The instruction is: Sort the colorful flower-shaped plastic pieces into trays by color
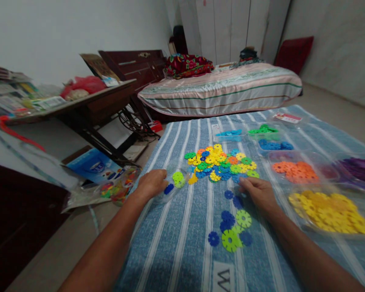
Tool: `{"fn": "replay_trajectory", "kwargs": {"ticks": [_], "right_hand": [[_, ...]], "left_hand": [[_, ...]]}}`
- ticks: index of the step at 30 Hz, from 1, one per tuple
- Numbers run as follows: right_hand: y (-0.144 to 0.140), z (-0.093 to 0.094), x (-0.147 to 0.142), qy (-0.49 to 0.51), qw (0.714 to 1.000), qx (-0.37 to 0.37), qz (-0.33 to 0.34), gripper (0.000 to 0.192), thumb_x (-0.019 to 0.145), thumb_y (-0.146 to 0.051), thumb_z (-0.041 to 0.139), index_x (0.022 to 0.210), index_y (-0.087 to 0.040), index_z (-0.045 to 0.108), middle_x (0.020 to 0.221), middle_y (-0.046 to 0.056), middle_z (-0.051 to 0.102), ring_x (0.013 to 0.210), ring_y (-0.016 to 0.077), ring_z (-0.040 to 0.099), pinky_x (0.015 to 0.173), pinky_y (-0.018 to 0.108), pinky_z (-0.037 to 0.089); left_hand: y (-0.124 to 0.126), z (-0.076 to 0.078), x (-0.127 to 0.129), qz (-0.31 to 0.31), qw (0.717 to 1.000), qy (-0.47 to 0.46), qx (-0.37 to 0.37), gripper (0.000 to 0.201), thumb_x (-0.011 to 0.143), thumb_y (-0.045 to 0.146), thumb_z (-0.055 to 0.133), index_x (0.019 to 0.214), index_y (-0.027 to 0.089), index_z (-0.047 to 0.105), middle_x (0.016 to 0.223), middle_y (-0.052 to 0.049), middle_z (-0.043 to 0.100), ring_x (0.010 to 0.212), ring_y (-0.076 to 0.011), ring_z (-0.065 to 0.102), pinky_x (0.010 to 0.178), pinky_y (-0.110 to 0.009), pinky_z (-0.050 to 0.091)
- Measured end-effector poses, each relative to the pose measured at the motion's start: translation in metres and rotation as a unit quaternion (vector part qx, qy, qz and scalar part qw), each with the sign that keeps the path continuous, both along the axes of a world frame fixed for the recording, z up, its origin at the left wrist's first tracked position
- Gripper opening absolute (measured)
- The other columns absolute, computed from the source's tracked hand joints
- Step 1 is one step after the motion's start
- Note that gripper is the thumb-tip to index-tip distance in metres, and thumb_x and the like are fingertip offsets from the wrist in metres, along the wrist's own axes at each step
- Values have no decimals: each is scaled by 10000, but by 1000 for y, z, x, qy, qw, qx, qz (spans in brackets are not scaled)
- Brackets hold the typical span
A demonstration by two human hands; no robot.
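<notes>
My left hand (153,183) is closed on the near side of a clear plastic container (167,198). Inside it lie lime-green discs (178,179) and a dark blue disc (168,188). A mixed pile of notched plastic snowflake discs (214,160) in yellow, blue, green and orange lies on the striped cloth. At the pile's right front edge, my right hand (257,192) has its thumb and fingers pinched together beside blue discs; what is between the fingertips is unclear. Closer to me, dark blue discs (227,220) and lime-green discs (230,240) are scattered loose.
On the right stand clear containers of yellow discs (331,213), orange discs (296,172), purple discs (360,169), blue discs (275,145) and green discs (264,129). Light blue discs (229,134) sit behind the pile. A cluttered table (109,90) is at left, a bed (225,91) beyond.
</notes>
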State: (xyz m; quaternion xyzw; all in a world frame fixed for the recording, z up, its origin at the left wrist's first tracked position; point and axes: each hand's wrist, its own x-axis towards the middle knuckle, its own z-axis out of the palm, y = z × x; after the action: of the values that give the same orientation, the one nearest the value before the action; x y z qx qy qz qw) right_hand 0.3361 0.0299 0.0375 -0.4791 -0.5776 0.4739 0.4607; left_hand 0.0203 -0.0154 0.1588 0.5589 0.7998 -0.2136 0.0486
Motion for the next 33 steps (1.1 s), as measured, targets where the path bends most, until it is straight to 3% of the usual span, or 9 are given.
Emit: {"fn": "replay_trajectory", "kwargs": {"ticks": [4, 9, 18, 22, 26, 29, 33], "right_hand": [[0, -1, 0, -1, 1000, -6, -1, 675, 712, -825, 638, 499, -186, 652, 503, 41, 582, 516, 160, 485, 529, 305, 354], [1, 2, -1, 1, 1000, -2, -4, 697, 687, -854, 631, 496, -184, 656, 509, 52, 600, 514, 165, 498, 524, 305, 366], [0, 2, 0, 3, 1000, 4, -1, 671, 724, -816, 641, 495, -185, 649, 504, 45, 589, 504, 157, 489, 520, 308, 376], [1, 1, 0, 4, 1000, 12, 2, 658, 740, -798, 641, 492, -188, 645, 497, 37, 576, 508, 161, 495, 529, 315, 389], [2, -2, 0, 3, 1000, 12, -2, 649, 739, -795, 642, 496, -193, 650, 489, 30, 565, 503, 161, 493, 525, 320, 399], [3, -2, 0, -7, 1000, 15, -2, 651, 741, -803, 627, 504, -198, 658, 499, 35, 578, 509, 166, 499, 525, 326, 407], [3, 0, 0, -18, 1000, 13, 1, 664, 741, -817, 607, 506, -198, 658, 510, 40, 588, 506, 161, 491, 513, 321, 396]], "left_hand": [[2, -7, 4, -41, 997, -60, 1, 235, 838, 231, 566, 1018, 225, 717, 1012, -51, 758, 942, -195, 684, 727, -264, 436], [12, -23, 3, -45, 997, -57, -22, 188, 746, 181, 629, 893, 208, 742, 970, -66, 762, 908, -215, 686, 671, -264, 416], [23, -33, 4, -50, 996, -72, -6, 177, 805, 265, 598, 895, 220, 744, 952, -46, 763, 883, -188, 679, 644, -255, 382], [22, -26, 0, -52, 995, -80, 35, 130, 794, 268, 617, 813, 207, 730, 860, -43, 749, 807, -184, 660, 631, -260, 370], [10, -5, 4, -76, 985, -98, 118, 208, 861, 297, 548, 773, 193, 705, 749, -31, 709, 714, -162, 617, 623, -262, 355], [-5, 8, 23, -99, 964, -165, 186, 257, 894, 350, 514, 799, 190, 691, 720, -14, 683, 686, -148, 599, 630, -255, 365], [-22, 1, 64, -177, 940, -255, 141, 218, 889, 300, 518, 765, 188, 658, 744, -5, 670, 708, -132, 596, 672, -250, 386]]}}
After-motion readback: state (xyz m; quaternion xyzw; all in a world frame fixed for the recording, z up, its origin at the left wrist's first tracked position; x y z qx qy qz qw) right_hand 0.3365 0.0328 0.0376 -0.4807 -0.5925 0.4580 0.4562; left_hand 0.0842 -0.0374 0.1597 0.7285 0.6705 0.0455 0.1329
